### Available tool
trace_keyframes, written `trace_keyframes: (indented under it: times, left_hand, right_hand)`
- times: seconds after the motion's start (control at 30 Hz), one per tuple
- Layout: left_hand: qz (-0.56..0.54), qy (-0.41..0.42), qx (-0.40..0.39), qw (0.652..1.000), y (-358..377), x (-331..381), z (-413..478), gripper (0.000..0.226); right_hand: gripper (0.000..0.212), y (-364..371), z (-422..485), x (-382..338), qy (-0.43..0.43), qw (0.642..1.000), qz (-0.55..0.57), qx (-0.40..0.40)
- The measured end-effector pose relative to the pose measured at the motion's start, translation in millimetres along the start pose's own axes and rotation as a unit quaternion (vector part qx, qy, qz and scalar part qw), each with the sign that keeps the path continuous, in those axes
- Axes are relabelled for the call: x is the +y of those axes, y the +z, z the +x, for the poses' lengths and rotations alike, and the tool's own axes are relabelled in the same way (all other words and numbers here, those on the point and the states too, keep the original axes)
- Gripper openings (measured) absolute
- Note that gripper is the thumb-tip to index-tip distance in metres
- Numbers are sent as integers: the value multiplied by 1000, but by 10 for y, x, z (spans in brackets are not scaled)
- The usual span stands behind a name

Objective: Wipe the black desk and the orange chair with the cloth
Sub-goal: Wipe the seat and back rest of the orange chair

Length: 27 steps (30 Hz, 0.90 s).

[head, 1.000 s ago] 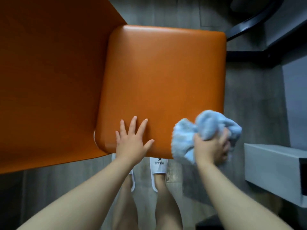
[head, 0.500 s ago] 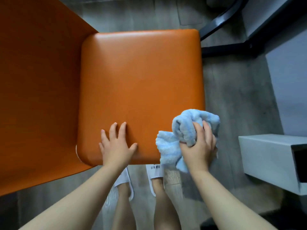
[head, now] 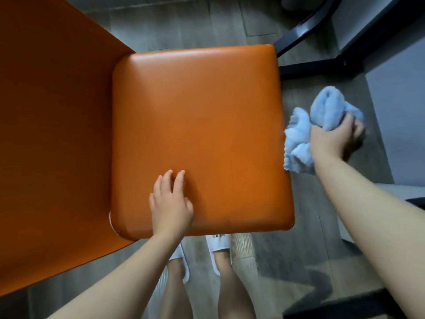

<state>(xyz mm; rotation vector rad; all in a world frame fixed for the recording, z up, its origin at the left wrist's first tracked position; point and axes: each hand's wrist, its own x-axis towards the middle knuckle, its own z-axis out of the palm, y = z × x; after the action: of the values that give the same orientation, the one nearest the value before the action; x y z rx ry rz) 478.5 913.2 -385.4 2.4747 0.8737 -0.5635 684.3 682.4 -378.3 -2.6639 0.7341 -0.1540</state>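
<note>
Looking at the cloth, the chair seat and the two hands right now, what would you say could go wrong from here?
1. The right hand grips the blue cloth in a bunch just off the seat's right edge, so the loose part may snag on that edge.
2. The left hand rests on the orange chair near its front edge, so the patch under it may go unwiped.
3. The feet in white slippers stand close under the seat front, so a shifting chair might hit them.

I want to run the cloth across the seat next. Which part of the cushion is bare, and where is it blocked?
The seat cushion is bare from the backrest across to its right edge and up to the far edge. Only the near-left part is taken, where the left hand rests. The right hand holds the cloth just off the right edge.
</note>
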Motion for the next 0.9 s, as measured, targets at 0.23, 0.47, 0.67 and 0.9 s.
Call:
trace_keyframes:
  times: [0.23,0.47,0.67,0.9]
  left_hand:
    - [30,21,-27,999,-22,65,118,62]
    - [29,17,-41,999,-34,86,117,62]
    - [18,15,-40,999,-55,75,143,63]
    - [85,138,-24,987,-160,115,304,66]
  right_hand:
    - [59,308,-700,-295,-422,847,-184,-267]
    - [60,276,-349,-253,-50,990,131,-14]
    - [58,414,-663,44,-420,883,-106,-179]
    - [51,84,250,-260,62,986,151,-42]
